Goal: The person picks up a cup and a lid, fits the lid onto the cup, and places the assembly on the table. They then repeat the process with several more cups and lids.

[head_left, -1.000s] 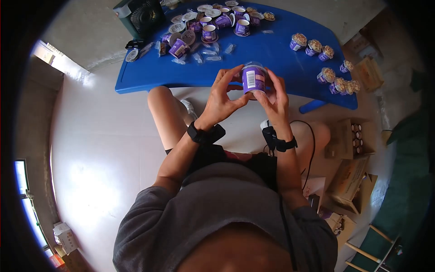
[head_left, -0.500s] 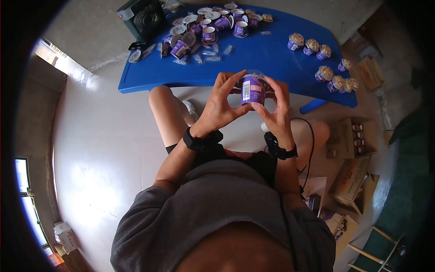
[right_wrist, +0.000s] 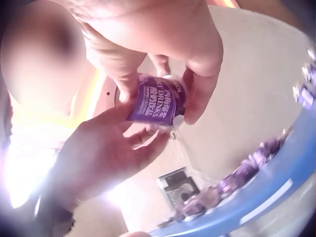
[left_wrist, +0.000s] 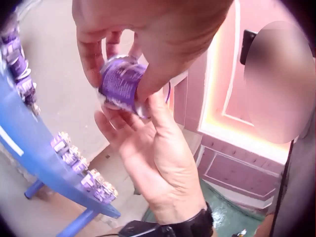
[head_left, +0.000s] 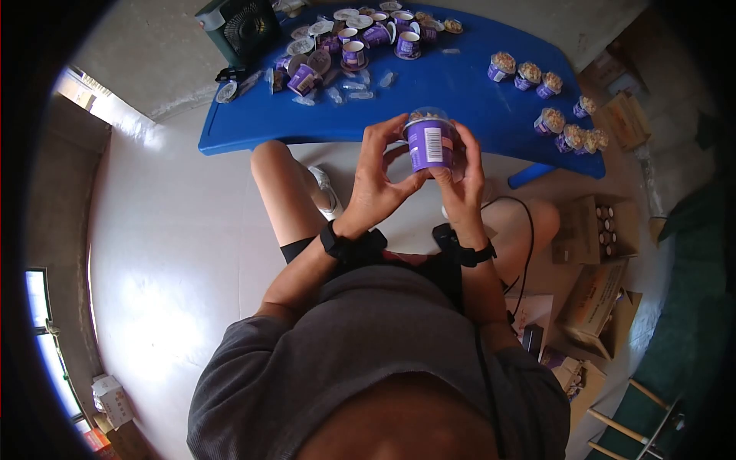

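Observation:
Both hands hold one purple paper cup (head_left: 431, 146) in front of the table's near edge. It is upright, with a barcode label facing me and a clear lid (head_left: 427, 115) with pale bits showing under it. My left hand (head_left: 379, 175) grips it from the left, thumb near the base and fingers up by the rim. From the other side my right hand (head_left: 462, 176) holds it the same way. White printed lettering shows on the purple cup (right_wrist: 157, 101) in the right wrist view.
The blue table (head_left: 452, 92) carries a cluster of purple cups (head_left: 353, 55), lids and small clear packets (head_left: 359, 93) at the back left. Several filled cups (head_left: 550, 121) stand along its right side. A dark fan (head_left: 239, 32) is behind the left corner; cardboard boxes (head_left: 586, 307) lie on the floor at right.
The cup has been turned between the fingers: its barcode has shifted from the left of the cup toward the middle. Both hands stay around it, moving only slightly.

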The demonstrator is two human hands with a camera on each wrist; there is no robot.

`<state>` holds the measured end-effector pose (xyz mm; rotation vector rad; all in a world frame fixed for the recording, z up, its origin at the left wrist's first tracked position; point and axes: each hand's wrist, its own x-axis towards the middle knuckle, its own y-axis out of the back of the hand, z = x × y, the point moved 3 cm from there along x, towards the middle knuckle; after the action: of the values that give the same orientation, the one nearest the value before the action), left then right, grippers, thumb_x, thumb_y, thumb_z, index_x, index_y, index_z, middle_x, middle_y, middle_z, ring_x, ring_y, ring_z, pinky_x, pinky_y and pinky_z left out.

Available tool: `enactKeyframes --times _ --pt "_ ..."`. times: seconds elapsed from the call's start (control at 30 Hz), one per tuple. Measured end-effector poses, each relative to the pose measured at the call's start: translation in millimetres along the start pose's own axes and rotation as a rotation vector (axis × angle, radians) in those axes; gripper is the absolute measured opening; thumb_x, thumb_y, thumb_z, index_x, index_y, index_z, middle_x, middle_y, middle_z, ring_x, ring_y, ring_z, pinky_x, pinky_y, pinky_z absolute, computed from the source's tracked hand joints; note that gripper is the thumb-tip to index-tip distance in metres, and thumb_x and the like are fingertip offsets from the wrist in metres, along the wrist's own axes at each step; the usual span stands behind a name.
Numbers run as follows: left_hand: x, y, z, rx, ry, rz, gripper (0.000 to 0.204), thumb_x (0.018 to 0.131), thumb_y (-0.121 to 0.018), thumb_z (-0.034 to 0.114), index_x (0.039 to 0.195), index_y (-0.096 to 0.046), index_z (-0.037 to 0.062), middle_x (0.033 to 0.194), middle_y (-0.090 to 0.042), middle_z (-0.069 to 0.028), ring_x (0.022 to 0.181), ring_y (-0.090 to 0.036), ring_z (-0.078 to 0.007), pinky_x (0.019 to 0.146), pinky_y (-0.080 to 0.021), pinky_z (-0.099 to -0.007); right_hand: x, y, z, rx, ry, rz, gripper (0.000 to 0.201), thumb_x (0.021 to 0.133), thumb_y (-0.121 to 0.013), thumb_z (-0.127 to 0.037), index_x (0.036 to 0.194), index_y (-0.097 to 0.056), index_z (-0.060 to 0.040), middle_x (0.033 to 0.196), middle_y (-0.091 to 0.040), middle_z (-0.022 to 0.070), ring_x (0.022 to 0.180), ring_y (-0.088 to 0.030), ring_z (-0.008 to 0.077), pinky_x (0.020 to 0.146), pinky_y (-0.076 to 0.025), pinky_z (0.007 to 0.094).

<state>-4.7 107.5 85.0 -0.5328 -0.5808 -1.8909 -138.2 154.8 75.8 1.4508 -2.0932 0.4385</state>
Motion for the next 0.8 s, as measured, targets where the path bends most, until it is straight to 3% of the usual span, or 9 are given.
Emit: enactKeyframes --times 0.07,0.13,0.2,0.37,0.53,0.57,0.63,0.7,0.8 --pt "-5.5 -3.6 -8.8 -0.205 0.072 0.116 0.078 0.067 -0.074 -0.006 0.136 -0.04 0.0038 0.121 -0.045 -0.0106 0.113 -0.05 -0.0221 0.098 -0.048 -0.0389 -1.0 -5.3 1.6 0.389 -0.2 0.031 0.063 0.083 -0.072 -0.021 0.135 -0.04 -0.0048 0.125 -0.043 0.0146 0.115 -0.047 0.024 0.095 -0.047 0.034" --pt "-4.0 0.5 -7.4 -0.175 0.021 0.137 0.073 0.067 -0.074 -0.007 0.133 -0.043 0.0004 0.12 -0.045 -0.0103 0.111 -0.051 -0.0215 0.098 -0.048 -0.0393 4.1 -0.4 3.0 0.358 -0.171 0.013 0.063 0.083 -0.071 -0.021 0.136 -0.041 -0.0048 0.13 -0.04 0.0168 0.114 -0.047 0.0245 0.097 -0.044 0.0341" --pt "-4.3 7.6 -4.9 -0.02 0.038 0.086 0.069 0.066 -0.073 -0.006 0.13 -0.047 0.0009 0.117 -0.047 -0.0106 0.109 -0.053 -0.0216 0.099 -0.047 -0.0381 11.1 10.6 -10.0 -0.226 0.11 -0.121 0.065 0.082 -0.072 -0.02 0.136 -0.041 -0.0045 0.129 -0.04 0.0178 0.115 -0.047 0.0268 0.096 -0.044 0.0345" --pt "-0.8 14.9 8.0 0.134 0.018 0.005 0.066 0.065 -0.073 -0.006 0.127 -0.052 0.0018 0.113 -0.049 -0.0108 0.107 -0.053 -0.0226 0.099 -0.046 -0.0358 14.3 12.7 -19.2 -0.242 0.096 -0.24 0.064 0.081 -0.072 -0.019 0.136 -0.042 -0.0057 0.123 -0.042 0.0163 0.114 -0.044 0.0295 0.089 -0.049 0.037" --pt "-1.6 10.8 4.9 0.261 -0.036 -0.044 0.069 0.067 -0.073 -0.006 0.131 -0.048 0.0018 0.109 -0.052 -0.0091 0.106 -0.054 -0.0224 0.097 -0.046 -0.036 4.9 8.8 -9.0 -0.274 0.093 -0.113 0.061 0.081 -0.072 -0.016 0.133 -0.041 -0.0042 0.121 -0.042 0.0154 0.113 -0.047 0.0282 0.091 -0.049 0.0369" --pt "-1.3 5.5 2.4 0.111 -0.012 0.041 0.07 0.067 -0.073 -0.006 0.131 -0.045 0.0014 0.111 -0.051 -0.0089 0.107 -0.054 -0.0221 0.097 -0.046 -0.0365 2.2 3.7 -5.3 -0.273 0.095 -0.112 0.061 0.081 -0.072 -0.016 0.133 -0.041 -0.0042 0.121 -0.042 0.0154 0.113 -0.047 0.0282 0.091 -0.049 0.0369" --pt "-2.9 -0.6 -3.1 -0.042 0.006 0.128 0.071 0.068 -0.074 -0.006 0.132 -0.043 0.001 0.112 -0.051 -0.0086 0.108 -0.054 -0.0218 0.097 -0.046 -0.037 0.0 -1.7 7.7 0.315 -0.13 0.009 0.064 0.083 -0.071 -0.016 0.135 -0.037 -0.0022 0.125 -0.041 0.0159 0.117 -0.046 0.0272 0.094 -0.047 0.0369" --pt "-8.3 -3.3 -9.8 -0.33 0.127 0.17 0.07 0.066 -0.076 -0.005 0.128 -0.045 0.0015 0.114 -0.048 -0.0115 0.104 -0.055 -0.0227 0.096 -0.049 -0.0362 2.8 -2.4 7.7 0.269 -0.128 -0.038 0.065 0.084 -0.07 -0.016 0.136 -0.036 -0.0013 0.126 -0.041 0.0156 0.119 -0.045 0.0266 0.096 -0.046 0.037" --pt "-6.0 7.1 -9.4 -0.072 -0.012 0.122 0.067 0.065 -0.076 -0.006 0.125 -0.047 0.001 0.116 -0.048 -0.0127 0.105 -0.056 -0.0223 0.093 -0.051 -0.0343 7.4 3.9 -9.7 -0.009 -0.009 -0.08 0.065 0.082 -0.072 -0.018 0.136 -0.037 -0.0014 0.128 -0.041 0.0152 0.119 -0.045 0.0275 0.097 -0.045 0.0377"
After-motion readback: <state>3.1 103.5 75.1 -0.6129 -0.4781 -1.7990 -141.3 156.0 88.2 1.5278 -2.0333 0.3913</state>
